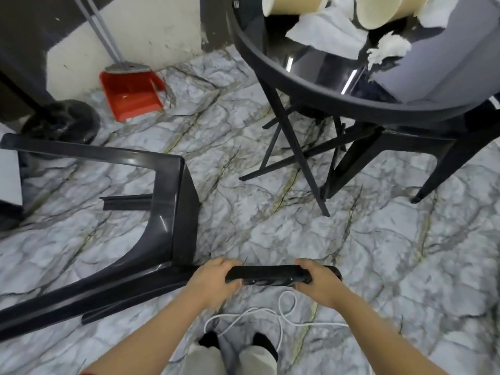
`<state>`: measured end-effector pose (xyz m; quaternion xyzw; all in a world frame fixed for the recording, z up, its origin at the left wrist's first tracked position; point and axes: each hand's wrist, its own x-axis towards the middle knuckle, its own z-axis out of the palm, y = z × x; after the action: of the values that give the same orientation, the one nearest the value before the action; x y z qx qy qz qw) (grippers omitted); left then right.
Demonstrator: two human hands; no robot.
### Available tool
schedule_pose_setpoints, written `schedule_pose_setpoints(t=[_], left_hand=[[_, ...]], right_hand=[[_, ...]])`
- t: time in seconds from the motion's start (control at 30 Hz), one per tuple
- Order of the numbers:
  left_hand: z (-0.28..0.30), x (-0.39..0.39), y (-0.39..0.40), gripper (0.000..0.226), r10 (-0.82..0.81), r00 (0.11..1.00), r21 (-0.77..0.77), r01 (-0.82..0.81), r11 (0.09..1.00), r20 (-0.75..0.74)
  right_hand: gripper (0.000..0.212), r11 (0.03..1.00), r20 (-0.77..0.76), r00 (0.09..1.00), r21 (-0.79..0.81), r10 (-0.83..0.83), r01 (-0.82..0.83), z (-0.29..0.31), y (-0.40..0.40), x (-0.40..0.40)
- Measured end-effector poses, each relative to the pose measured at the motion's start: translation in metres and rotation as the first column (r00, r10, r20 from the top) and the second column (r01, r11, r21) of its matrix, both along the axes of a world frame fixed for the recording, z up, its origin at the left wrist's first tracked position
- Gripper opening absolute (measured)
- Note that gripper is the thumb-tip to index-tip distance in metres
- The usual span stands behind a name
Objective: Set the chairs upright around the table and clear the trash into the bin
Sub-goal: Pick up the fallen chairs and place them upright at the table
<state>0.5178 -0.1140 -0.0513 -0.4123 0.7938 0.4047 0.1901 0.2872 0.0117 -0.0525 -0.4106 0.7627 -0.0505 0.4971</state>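
A black plastic chair [173, 201] lies tipped on its side on the marble floor at the left, legs pointing left. My left hand [213, 280] and my right hand [316, 282] both grip the chair's black top rail [270, 274] in front of me, one at each end. The round black glass table [270, 69] stands at the upper right. On it lie paper cups [295, 4] tipped over, white paper napkins [332, 33] and a crumpled tissue [389, 47]. A black bin [62, 123] stands at the left behind the chair.
A red dustpan [132, 96] with a grey handle leans by the wall at the back. Another black chair [433, 147] stands upright under the table's right side. A white cable [281, 315] loops on the floor by my feet.
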Motion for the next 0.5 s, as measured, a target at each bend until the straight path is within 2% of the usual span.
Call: schedule_pose_setpoints(t=[0.03, 0.13, 0.23, 0.37, 0.5], left_hand=[[-0.01, -0.004, -0.003, 0.076, -0.025, 1.0, -0.02, 0.024, 1.0, -0.003], [-0.039, -0.018, -0.01, 0.059, -0.082, 0.997, -0.043, 0.082, 0.996, 0.005], [-0.064, -0.031, -0.01, 0.056, -0.131, 0.991, -0.024, 0.131, 0.991, 0.011], [-0.087, -0.051, -0.002, 0.06, -0.11, 0.994, 0.126, 0.111, 0.986, -0.01], [-0.095, -0.071, 0.009, 0.057, -0.162, 0.985, 0.127, 0.168, 0.978, -0.057]], right_hand=[[0.053, 1.0, -0.015, 1.0, -0.018, 0.008, -0.008, -0.008, -0.001, -0.002], [0.053, 0.997, -0.072, 0.997, -0.065, 0.029, -0.034, -0.035, -0.001, -0.005], [0.054, 0.992, -0.151, 0.987, -0.107, 0.054, -0.071, -0.06, 0.004, -0.006], [0.047, 0.98, -0.272, 0.957, -0.139, 0.097, -0.139, -0.081, 0.008, -0.012], [0.042, 0.974, -0.273, 0.956, -0.162, 0.11, -0.158, -0.087, 0.007, -0.014]])
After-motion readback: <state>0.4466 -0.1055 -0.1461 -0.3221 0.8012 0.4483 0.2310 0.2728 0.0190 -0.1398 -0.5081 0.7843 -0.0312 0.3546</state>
